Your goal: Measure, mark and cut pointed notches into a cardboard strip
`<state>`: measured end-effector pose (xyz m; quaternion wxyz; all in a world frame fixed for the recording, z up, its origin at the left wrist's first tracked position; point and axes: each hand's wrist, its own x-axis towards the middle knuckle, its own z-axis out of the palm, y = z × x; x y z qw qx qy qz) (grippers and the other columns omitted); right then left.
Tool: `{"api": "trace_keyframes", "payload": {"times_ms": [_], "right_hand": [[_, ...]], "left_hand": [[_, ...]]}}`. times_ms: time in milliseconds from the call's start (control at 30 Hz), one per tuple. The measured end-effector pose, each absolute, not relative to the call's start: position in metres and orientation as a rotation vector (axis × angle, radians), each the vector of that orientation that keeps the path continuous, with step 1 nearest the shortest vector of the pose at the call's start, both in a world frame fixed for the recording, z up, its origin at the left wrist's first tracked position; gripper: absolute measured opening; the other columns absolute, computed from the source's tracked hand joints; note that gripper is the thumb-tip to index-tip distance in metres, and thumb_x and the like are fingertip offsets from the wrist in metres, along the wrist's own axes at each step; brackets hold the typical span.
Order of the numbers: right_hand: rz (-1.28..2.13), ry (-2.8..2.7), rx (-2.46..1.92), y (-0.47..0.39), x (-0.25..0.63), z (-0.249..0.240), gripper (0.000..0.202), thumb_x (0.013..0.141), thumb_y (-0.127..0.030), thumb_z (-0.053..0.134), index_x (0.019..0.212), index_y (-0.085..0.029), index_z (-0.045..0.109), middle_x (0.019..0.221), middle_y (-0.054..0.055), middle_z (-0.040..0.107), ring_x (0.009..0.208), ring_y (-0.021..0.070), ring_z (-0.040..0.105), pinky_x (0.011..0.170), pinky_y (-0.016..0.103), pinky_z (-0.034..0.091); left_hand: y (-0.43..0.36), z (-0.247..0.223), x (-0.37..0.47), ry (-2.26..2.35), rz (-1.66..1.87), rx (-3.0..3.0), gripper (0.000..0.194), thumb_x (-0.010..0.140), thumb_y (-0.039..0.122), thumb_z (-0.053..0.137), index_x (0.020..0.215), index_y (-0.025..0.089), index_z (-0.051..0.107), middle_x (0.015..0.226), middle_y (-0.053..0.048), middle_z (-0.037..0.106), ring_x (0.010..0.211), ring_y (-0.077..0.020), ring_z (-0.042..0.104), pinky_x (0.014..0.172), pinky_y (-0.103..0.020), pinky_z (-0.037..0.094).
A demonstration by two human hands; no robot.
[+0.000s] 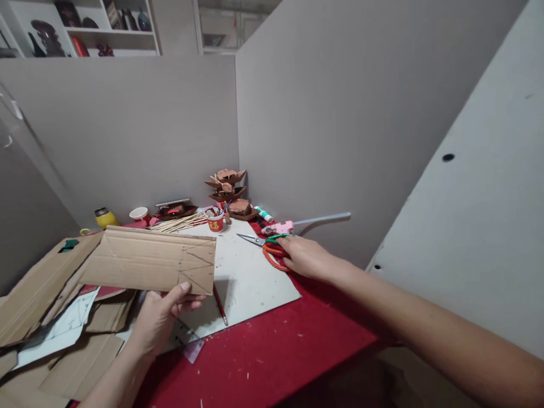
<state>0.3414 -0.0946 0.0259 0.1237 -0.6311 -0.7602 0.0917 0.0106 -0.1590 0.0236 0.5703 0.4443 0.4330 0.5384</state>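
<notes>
In my left hand (168,309) is a piece of cardboard (148,259), held up at its lower right with the thumb on top. Zigzag pencil lines mark the cardboard's right end. My right hand (297,255) is at the handles of the scissors (255,240), which lie at the right of the white board (263,292); one handle is green. Other orange handles (272,258) show just below, beside my fingers. My right fingertips are partly hidden, so their grip is unclear. A red pencil (220,306) and a clear ruler (193,348) lie below the held cardboard.
Cardboard sheets (97,362) pile up at the left. Behind stand a yellow bottle (105,218), a paper cup (140,215), a red cup (215,221), wooden sticks (181,222) and stacked brown boat models (227,187). A pink glue gun (280,227) lies near the grey partition (318,124).
</notes>
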Motion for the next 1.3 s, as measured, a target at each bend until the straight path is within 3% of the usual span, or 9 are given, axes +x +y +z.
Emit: {"api": "trace_keyframes", "payload": {"times_ms": [333, 433, 533, 667, 767, 900, 1033, 1167, 1300], "right_hand": [[0.132, -2.263, -2.069, -0.082, 0.338, 0.032, 0.027, 0.096, -0.032, 0.063, 0.118, -0.016, 0.063, 0.116, 0.009, 0.066, 0.097, 0.0227, 0.066, 0.083, 0.042, 0.056], [0.095, -2.137, -2.016, -0.090, 0.342, 0.037, 0.026, 0.085, -0.026, 0.067, 0.109, -0.014, 0.067, 0.101, 0.018, 0.071, 0.090, 0.0338, 0.068, 0.075, 0.042, 0.051], [0.151, -2.027, -1.878, -0.104, 0.336, 0.033, 0.030, 0.085, -0.036, 0.061, 0.106, -0.015, 0.064, 0.096, 0.017, 0.071, 0.084, 0.0335, 0.066, 0.068, 0.039, 0.049], [0.418, -2.024, -1.613, -0.130, 0.310, 0.018, 0.029, 0.090, -0.051, 0.051, 0.086, -0.023, 0.055, 0.064, 0.001, 0.059, 0.059, 0.0202, 0.059, 0.054, 0.030, 0.049], [1.143, -1.775, -1.201, -0.145, 0.287, 0.007, 0.038, 0.084, -0.058, 0.063, 0.079, -0.024, 0.050, 0.059, -0.005, 0.048, 0.050, 0.0135, 0.046, 0.051, 0.027, 0.049], [1.507, -1.543, -0.907, -0.146, 0.261, -0.001, 0.041, 0.083, -0.057, 0.069, 0.076, -0.022, 0.049, 0.055, -0.008, 0.043, 0.046, 0.0099, 0.040, 0.058, 0.031, 0.054], [1.457, -1.373, -0.728, -0.133, 0.235, 0.000, 0.033, 0.083, -0.048, 0.074, 0.087, -0.020, 0.059, 0.077, 0.002, 0.064, 0.066, 0.0161, 0.062, 0.068, 0.030, 0.054], [1.416, -1.263, -0.699, -0.126, 0.210, 0.001, 0.027, 0.081, -0.040, 0.078, 0.093, -0.022, 0.061, 0.086, 0.002, 0.067, 0.073, 0.0189, 0.066, 0.066, 0.030, 0.056], [1.438, -1.215, -0.628, -0.130, 0.200, -0.001, 0.027, 0.081, -0.033, 0.078, 0.101, -0.026, 0.063, 0.105, 0.004, 0.072, 0.095, 0.0251, 0.069, 0.081, 0.035, 0.057]], "left_hand": [[-0.163, 0.025, 0.009, 0.972, 1.264, 1.100, 0.042, 0.070, 0.031, 0.083, 0.107, 0.013, 0.074, 0.092, -0.012, 0.079, 0.074, -0.0243, 0.074, 0.064, -0.031, 0.059], [-0.163, 0.025, 0.007, 0.958, 1.279, 1.081, 0.043, 0.069, 0.031, 0.083, 0.106, 0.012, 0.074, 0.090, -0.013, 0.079, 0.073, -0.0244, 0.074, 0.063, -0.031, 0.059], [-0.162, 0.028, 0.004, 0.942, 1.300, 1.057, 0.044, 0.067, 0.030, 0.084, 0.106, 0.012, 0.074, 0.090, -0.013, 0.078, 0.075, -0.0250, 0.074, 0.063, -0.032, 0.059], [-0.162, 0.035, -0.002, 0.922, 1.347, 1.027, 0.043, 0.065, 0.029, 0.084, 0.104, 0.013, 0.074, 0.093, -0.012, 0.078, 0.076, -0.0253, 0.073, 0.063, -0.032, 0.059], [-0.162, 0.041, -0.007, 0.913, 1.389, 1.015, 0.041, 0.064, 0.029, 0.084, 0.100, 0.012, 0.075, 0.086, -0.011, 0.078, 0.071, -0.0238, 0.072, 0.060, -0.031, 0.058], [-0.163, 0.047, -0.012, 0.910, 1.420, 1.021, 0.037, 0.064, 0.028, 0.082, 0.097, 0.013, 0.075, 0.084, -0.009, 0.077, 0.067, -0.0214, 0.070, 0.058, -0.029, 0.057], [-0.162, 0.044, -0.012, 0.909, 1.360, 1.059, 0.029, 0.063, 0.026, 0.081, 0.088, 0.013, 0.075, 0.076, -0.008, 0.074, 0.062, -0.0203, 0.067, 0.056, -0.030, 0.057], [-0.163, 0.037, -0.007, 0.918, 1.225, 1.112, 0.024, 0.062, 0.025, 0.080, 0.081, 0.011, 0.076, 0.068, -0.008, 0.072, 0.056, -0.0202, 0.064, 0.053, -0.031, 0.056], [-0.165, 0.029, -0.001, 0.954, 1.120, 1.121, 0.023, 0.063, 0.024, 0.081, 0.081, 0.011, 0.077, 0.067, -0.009, 0.072, 0.055, -0.0197, 0.064, 0.054, -0.030, 0.056]]}}
